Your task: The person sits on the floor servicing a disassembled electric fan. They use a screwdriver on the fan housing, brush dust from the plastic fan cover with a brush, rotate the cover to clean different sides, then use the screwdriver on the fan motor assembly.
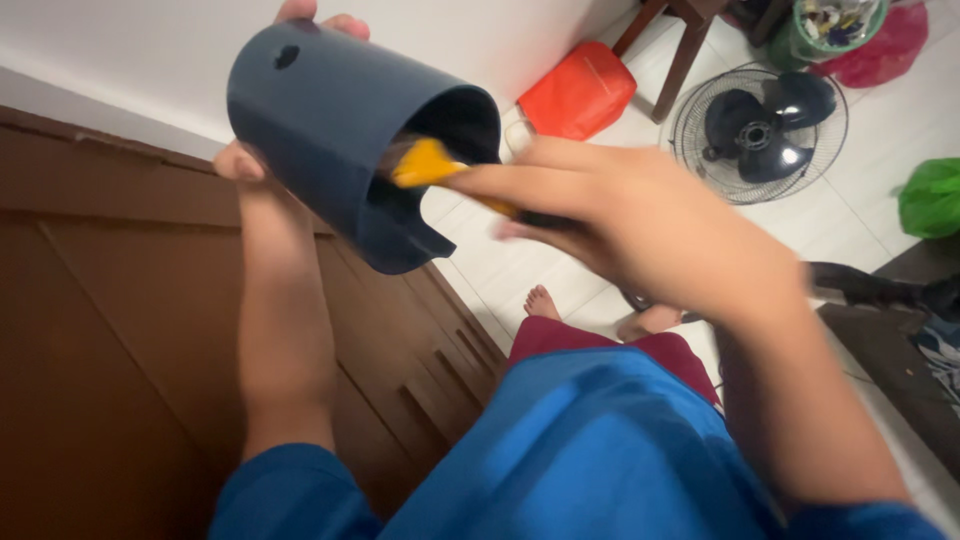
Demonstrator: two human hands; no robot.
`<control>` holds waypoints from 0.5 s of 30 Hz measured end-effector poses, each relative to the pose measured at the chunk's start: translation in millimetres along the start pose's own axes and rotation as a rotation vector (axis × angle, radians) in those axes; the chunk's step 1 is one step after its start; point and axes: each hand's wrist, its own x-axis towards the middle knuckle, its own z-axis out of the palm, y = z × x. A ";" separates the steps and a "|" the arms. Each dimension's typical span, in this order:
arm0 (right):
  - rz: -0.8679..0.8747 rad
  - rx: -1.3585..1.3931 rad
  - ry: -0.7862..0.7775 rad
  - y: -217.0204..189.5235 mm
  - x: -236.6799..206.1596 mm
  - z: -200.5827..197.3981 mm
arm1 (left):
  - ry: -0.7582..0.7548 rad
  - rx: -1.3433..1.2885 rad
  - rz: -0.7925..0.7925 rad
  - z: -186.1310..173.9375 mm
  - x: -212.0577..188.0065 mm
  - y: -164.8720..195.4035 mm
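My left hand grips a dark blue cylindrical cover from behind, holding it up and tilted with its open end toward me. The cover has a small hole in its side and a notch in its rim. My right hand is blurred and pinches a thin tool with a yellow tip. That tip reaches into the open mouth of the cover. I cannot tell what kind of tool it is.
A brown wooden door fills the left. On the white tiled floor stand a fan head, a red bag, a green bag and wooden chair legs. My bare feet show below.
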 end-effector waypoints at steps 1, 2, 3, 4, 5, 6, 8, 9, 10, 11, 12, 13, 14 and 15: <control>0.162 -0.040 -0.187 -6.9 6.2 -5.6 | -0.044 0.006 -0.016 -0.7 0.5 0.5; 0.324 -0.085 -0.372 -9.3 9.4 -13.2 | -0.091 0.013 -0.029 -1.0 0.4 0.4; 0.301 -0.104 -0.399 -9.0 8.7 -21.0 | -0.077 0.048 -0.054 -0.9 0.3 -0.3; 0.278 -0.122 -0.426 -7.0 7.5 -26.8 | -0.058 0.091 -0.077 0.6 -1.2 -0.2; 0.068 -0.105 -0.299 -4.9 3.0 -35.5 | -0.031 0.139 -0.106 1.9 -3.2 1.0; -0.136 -0.077 -0.176 -3.1 -0.8 -36.9 | -0.028 0.122 -0.118 4.0 -4.6 2.0; -0.195 -0.071 -0.112 1.8 5.3 -18.3 | -0.009 0.073 -0.129 5.0 -4.7 3.7; -0.215 -0.082 -0.070 4.2 9.1 -9.8 | 0.006 0.052 -0.131 4.0 -3.9 3.5; -0.148 -0.092 -0.123 4.5 10.2 -6.0 | 0.039 0.037 -0.120 1.4 -3.5 4.1; -0.080 -0.097 -0.179 3.7 7.6 -3.9 | 0.077 0.020 -0.114 -0.6 -5.5 3.0; -0.012 -0.101 -0.233 2.1 4.9 -7.1 | 0.013 0.031 -0.117 -6.6 -6.4 0.5; 0.043 -0.088 -0.275 2.2 0.5 -17.2 | -0.050 0.049 -0.110 -16.3 -5.2 -3.8; 0.092 -0.059 -0.322 -0.7 -5.0 -29.7 | -0.101 0.070 -0.114 -24.7 -12.5 -2.9; 0.141 -0.019 -0.374 -4.4 -8.2 -36.6 | 0.072 -0.001 -0.156 -28.0 -30.8 -3.5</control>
